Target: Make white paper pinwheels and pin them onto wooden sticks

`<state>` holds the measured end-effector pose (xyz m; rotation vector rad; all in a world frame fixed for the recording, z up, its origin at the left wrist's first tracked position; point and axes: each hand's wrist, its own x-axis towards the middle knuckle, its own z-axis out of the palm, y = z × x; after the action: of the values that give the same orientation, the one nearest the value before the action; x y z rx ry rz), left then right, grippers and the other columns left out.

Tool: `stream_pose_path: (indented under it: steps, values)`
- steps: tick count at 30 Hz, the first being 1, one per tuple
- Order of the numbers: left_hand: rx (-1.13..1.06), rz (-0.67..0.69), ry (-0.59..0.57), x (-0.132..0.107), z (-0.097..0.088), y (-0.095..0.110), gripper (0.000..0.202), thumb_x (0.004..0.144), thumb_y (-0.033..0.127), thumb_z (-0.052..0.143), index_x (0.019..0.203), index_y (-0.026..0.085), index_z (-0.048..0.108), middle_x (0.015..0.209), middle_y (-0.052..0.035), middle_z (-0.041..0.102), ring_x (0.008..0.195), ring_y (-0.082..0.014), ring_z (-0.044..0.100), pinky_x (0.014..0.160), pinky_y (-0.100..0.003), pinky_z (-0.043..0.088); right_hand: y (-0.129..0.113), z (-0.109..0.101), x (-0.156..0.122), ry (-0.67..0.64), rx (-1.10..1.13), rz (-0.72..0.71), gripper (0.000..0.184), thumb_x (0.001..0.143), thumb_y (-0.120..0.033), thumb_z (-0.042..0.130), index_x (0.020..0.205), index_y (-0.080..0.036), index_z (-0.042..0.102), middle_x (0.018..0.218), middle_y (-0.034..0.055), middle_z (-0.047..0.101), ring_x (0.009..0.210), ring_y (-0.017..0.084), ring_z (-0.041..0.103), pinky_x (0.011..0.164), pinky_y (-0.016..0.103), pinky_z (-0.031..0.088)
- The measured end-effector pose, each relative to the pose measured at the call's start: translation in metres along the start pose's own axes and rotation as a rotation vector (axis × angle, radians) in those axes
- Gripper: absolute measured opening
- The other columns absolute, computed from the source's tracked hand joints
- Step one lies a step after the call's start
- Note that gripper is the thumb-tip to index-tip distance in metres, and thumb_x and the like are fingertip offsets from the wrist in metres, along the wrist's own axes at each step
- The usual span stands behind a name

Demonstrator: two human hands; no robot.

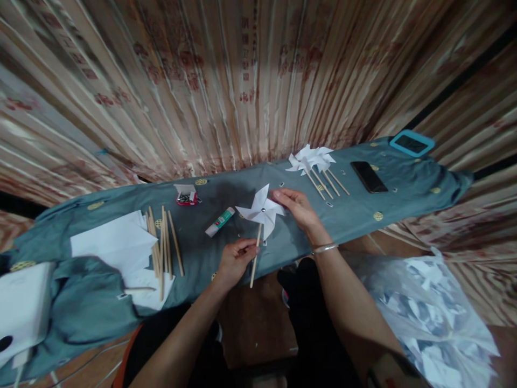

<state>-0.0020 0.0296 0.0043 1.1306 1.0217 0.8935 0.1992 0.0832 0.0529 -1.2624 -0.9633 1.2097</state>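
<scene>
A white paper pinwheel [262, 212] on a thin wooden stick is held above the front half of the cloth-covered table [283, 250]. My left hand [235, 261] pinches the stick below the paper wheel. At the wheel's right edge, the thumb and fingers of my right hand [297, 206] are closed on a paper blade. A shiny metal pin head sits at the wheel's centre. Just left of it lies a green and white glue stick [220, 222]. Behind that stands a small opened red box [186, 195] with metal pins inside.
Several finished pinwheels [311, 159] lie at the back right, beside a black phone [369, 177] and a blue-framed object [412, 143]. Wooden sticks [162, 248] rest on white paper sheets [113, 240] at left. A white device [24, 307] and a plastic bag [436, 318] flank me.
</scene>
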Motion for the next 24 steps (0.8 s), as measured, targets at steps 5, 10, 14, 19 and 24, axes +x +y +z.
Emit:
stream_pose_path:
  steps: [5,10,14,19,24]
  values:
    - [-0.015,-0.024,0.024,0.0002,-0.0005,0.0016,0.022,0.059,0.033,0.080,0.077,0.020,0.080,0.071,-0.0024,0.072,0.064,-0.0139,0.059,0.063,-0.025,0.048,0.0028,0.0003,0.0017,-0.062,-0.043,-0.005,0.038,0.059,-0.052,0.084,0.080,-0.021,0.076,0.079,0.0015,0.075,0.073,0.016,0.062,0.073,0.029,0.050]
    - [-0.049,-0.027,0.048,0.0014,-0.0005,0.0000,0.026,0.056,0.035,0.081,0.077,0.019,0.081,0.064,-0.0011,0.069,0.059,-0.0117,0.054,0.058,-0.022,0.043,0.0070,0.0016,0.0053,-0.080,0.009,-0.001,0.040,0.055,-0.054,0.086,0.076,-0.022,0.075,0.073,0.0002,0.073,0.068,0.014,0.060,0.068,0.026,0.048]
    - [-0.068,-0.001,0.057,0.0018,-0.0018,-0.0022,0.025,0.057,0.034,0.081,0.076,0.018,0.080,0.062,-0.0004,0.067,0.059,-0.0110,0.052,0.058,-0.022,0.042,0.0071,0.0029,0.0052,-0.064,0.046,0.012,0.040,0.050,-0.052,0.089,0.072,-0.022,0.075,0.067,-0.0024,0.070,0.062,0.011,0.057,0.063,0.024,0.045]
    - [-0.087,-0.006,0.048,0.0011,-0.0023,-0.0042,0.025,0.058,0.033,0.079,0.077,0.017,0.080,0.065,-0.0004,0.066,0.060,-0.0111,0.053,0.059,-0.023,0.042,0.0059,0.0068,0.0026,-0.081,0.032,0.024,0.039,0.051,-0.052,0.088,0.070,-0.021,0.074,0.065,-0.0028,0.069,0.060,0.010,0.055,0.063,0.024,0.044]
    - [-0.074,0.006,0.035,-0.0013,-0.0026,-0.0026,0.025,0.061,0.033,0.079,0.080,0.016,0.080,0.065,-0.0002,0.065,0.060,-0.0106,0.053,0.060,-0.023,0.042,0.0053,0.0087,0.0012,-0.077,0.028,0.028,0.038,0.051,-0.051,0.089,0.069,-0.021,0.074,0.066,-0.0031,0.069,0.060,0.010,0.054,0.062,0.024,0.043]
